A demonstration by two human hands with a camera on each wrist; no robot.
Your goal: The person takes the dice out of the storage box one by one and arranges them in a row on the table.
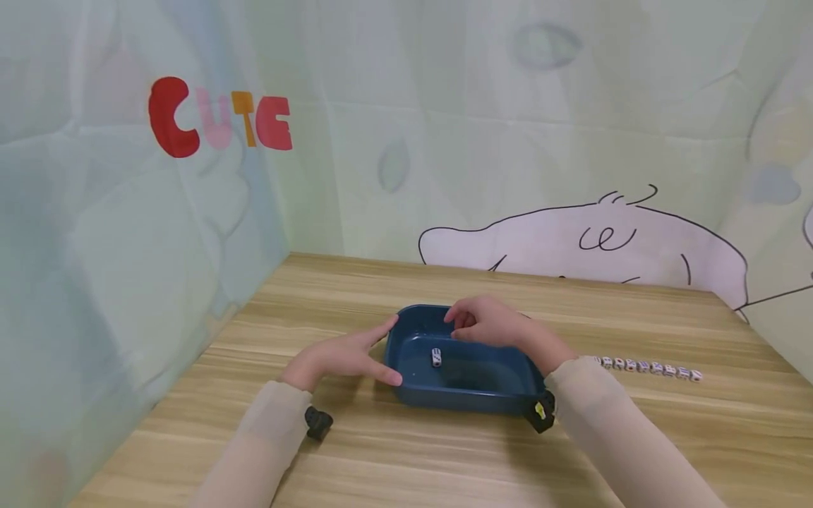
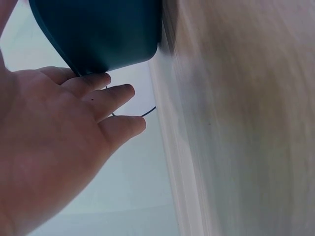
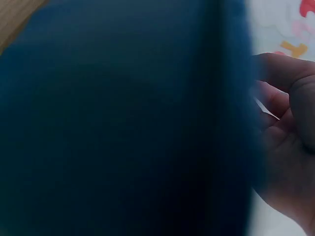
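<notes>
A dark blue rectangular tray [image 1: 470,401] sits on the table, with a small white die [image 1: 436,357] on its floor toward the left end. My left hand [image 1: 339,358] touches the tray's left end, thumb and fingers spread along the rim; in the left wrist view its fingers [image 2: 115,98] reach against the tray's outer wall. Over the far side of the tray, my right hand [image 1: 485,322] hovers with loosely bent fingers, and nothing shows between them. The tray wall [image 3: 123,123] hides its fingertips in the right wrist view.
Right of the tray, several white dice [image 1: 644,367] form a row on the wooden table [image 1: 394,466], partly behind the right forearm. Printed cloth walls [image 1: 356,176] rise at the left and back edges.
</notes>
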